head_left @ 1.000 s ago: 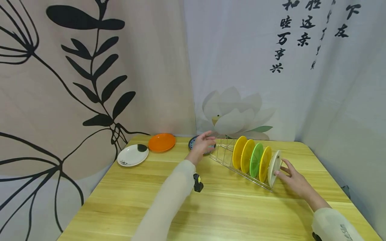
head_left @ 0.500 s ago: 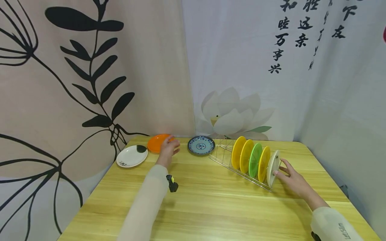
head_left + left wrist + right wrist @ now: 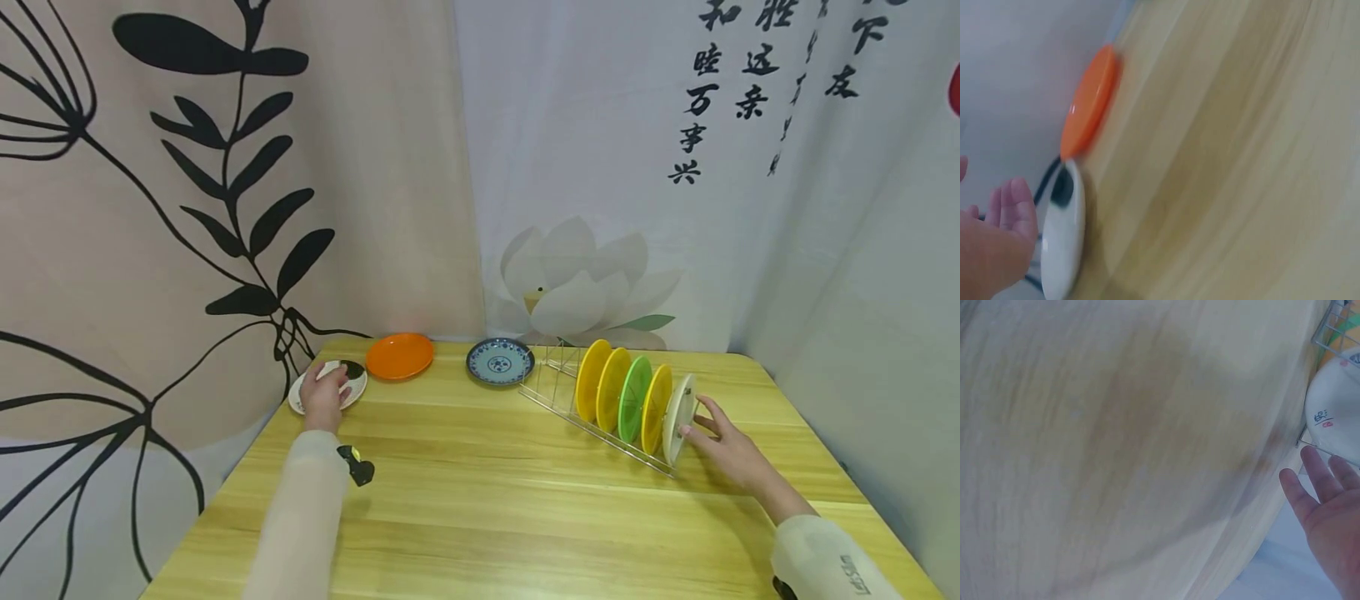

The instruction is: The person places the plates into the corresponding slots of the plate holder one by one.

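The left hand (image 3: pixel 324 396), fingers loose and apart, hovers over a glossy white round plate with a dark patch (image 3: pixel 1063 231) on the wooden counter (image 3: pixel 487 500). The right hand (image 3: pixel 723 446) — fingers spread — sits beside a printed white round plate (image 3: pixel 678 417) (contact unclear) standing in a silver wire rack (image 3: pixel 570 419).

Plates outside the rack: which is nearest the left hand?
White plate with the dark patch, leftmost; orange plate and blue plate lie farther from the left hand.
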The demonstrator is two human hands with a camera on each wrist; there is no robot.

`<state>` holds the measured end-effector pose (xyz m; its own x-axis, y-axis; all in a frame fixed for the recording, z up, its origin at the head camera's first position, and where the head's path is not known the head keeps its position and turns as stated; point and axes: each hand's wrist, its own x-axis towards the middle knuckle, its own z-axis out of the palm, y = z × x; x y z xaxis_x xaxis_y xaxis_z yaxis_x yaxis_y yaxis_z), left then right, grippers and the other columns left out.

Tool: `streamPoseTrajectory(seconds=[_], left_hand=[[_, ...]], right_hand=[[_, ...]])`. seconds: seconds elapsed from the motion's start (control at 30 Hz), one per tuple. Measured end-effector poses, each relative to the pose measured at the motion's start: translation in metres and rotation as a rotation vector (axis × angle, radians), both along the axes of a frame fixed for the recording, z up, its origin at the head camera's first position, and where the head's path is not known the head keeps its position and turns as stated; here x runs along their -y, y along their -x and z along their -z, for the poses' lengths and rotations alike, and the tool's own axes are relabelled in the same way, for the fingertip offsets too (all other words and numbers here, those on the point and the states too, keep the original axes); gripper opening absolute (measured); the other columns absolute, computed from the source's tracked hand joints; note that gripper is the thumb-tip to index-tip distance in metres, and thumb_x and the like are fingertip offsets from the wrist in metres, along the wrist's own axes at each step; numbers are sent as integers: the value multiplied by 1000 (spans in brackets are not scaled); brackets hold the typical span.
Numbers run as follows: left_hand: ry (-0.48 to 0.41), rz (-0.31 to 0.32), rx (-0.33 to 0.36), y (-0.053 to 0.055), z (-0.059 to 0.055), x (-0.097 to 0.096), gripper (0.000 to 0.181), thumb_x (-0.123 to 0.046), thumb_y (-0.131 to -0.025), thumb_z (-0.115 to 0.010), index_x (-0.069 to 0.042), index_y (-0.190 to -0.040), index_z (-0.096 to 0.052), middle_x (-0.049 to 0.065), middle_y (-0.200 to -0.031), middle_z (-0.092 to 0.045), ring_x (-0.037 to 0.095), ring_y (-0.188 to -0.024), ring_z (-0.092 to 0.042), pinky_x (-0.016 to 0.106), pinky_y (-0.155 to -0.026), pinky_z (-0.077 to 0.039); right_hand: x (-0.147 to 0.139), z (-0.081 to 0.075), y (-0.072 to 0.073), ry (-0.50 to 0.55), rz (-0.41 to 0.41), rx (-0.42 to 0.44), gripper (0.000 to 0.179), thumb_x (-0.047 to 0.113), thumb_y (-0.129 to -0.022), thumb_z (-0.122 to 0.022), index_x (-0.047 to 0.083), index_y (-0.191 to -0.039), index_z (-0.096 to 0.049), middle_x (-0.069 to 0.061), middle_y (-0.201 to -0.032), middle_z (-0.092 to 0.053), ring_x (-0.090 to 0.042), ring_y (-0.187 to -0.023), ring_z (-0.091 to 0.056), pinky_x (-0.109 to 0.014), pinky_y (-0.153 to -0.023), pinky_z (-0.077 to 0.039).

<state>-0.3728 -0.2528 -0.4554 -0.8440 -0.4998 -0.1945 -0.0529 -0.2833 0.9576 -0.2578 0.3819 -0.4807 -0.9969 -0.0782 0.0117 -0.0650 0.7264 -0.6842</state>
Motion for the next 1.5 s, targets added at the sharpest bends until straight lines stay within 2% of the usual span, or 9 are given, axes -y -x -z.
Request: streamPoseTrajectory(seconds=[0.27, 0.37, 0.5, 0.6, 0.73, 0.87, 1.07, 1.23, 1.5], left_hand=[[-12, -140, 26, -17, 13, 35, 69, -17, -96, -64, -16, -156, -29, -1, -112, -49, 15, -106, -50, 31, -97, -48], [-4, -161, 57, -24, 16, 42, 71, -20, -97, -62, -17, -158, -25, 5, -133, -48, 15, -106, -49, 30, -98, -46], [-21, -176, 91, -29, 23, 49, 73, -21, -98, -60, -17, -159, -20, 5, -159, -29, 17, -110, -50, 26, -89, -48], [-49, -183, 115, -28, 29, 51, 73, -19, -98, -60, -15, -159, -20, 5, -161, -24, 17, -118, -47, 24, -90, -47], [-100, -194, 136, -27, 34, 50, 74, -18, -97, -59, -16, -159, -18, 2, -164, -16, 14, -135, -34, 28, -104, -41], [-129, -198, 121, -25, 35, 50, 75, -16, -97, -59, -15, -159, -17, 2, -165, -13, 14, -133, -36, 28, -102, -42], [-144, -229, 122, -21, 39, 49, 74, -10, -96, -59, -12, -159, -20, 4, -162, -24, 15, -129, -42, 26, -97, -45], [-109, -195, 133, -19, 39, 48, 72, -10, -95, -58, -12, -158, -23, 5, -160, -26, 14, -135, -39, 28, -104, -43], [-187, -158, 98, -18, 36, 46, 81, -10, -96, -58, -16, -161, -9, 3, -164, -14, 13, -141, -31, 30, -112, -36]], right_hand=[[0, -1, 0, 2, 0, -2, 83, 52, -102, -45, 9, -159, -3, -35, -150, -31, -62, -128, -34, -79, -93, -30], [0, -1, 0, 6, -2, -2, 83, 52, -102, -45, 9, -159, -3, -35, -150, -31, -62, -128, -34, -79, -93, -30], [0, 0, 0, 3, -4, -3, 83, 52, -102, -45, 8, -159, -2, -36, -150, -31, -62, -128, -34, -79, -93, -30], [0, -1, 0, -3, -4, -4, 83, 52, -102, -45, 8, -159, -3, -36, -149, -31, -62, -127, -35, -79, -93, -31], [1, -1, 0, -1, -3, -1, 82, 52, -102, -45, 8, -159, -4, -36, -149, -31, -62, -128, -35, -78, -94, -31], [1, -1, 0, -3, -2, 0, 82, 52, -102, -45, 8, -159, -4, -36, -149, -31, -62, -127, -35, -78, -93, -32], [1, -1, 1, -3, -6, 1, 83, 51, -102, -45, 8, -159, -3, -36, -149, -31, -62, -128, -35, -78, -93, -32], [1, 0, 1, -1, -7, 1, 82, 51, -103, -45, 8, -159, -3, -36, -149, -32, -62, -128, -35, -78, -93, -32], [0, -1, 0, -3, -10, -5, 81, 51, -103, -45, 9, -159, -4, -36, -149, -32, -62, -127, -37, -78, -92, -34]])
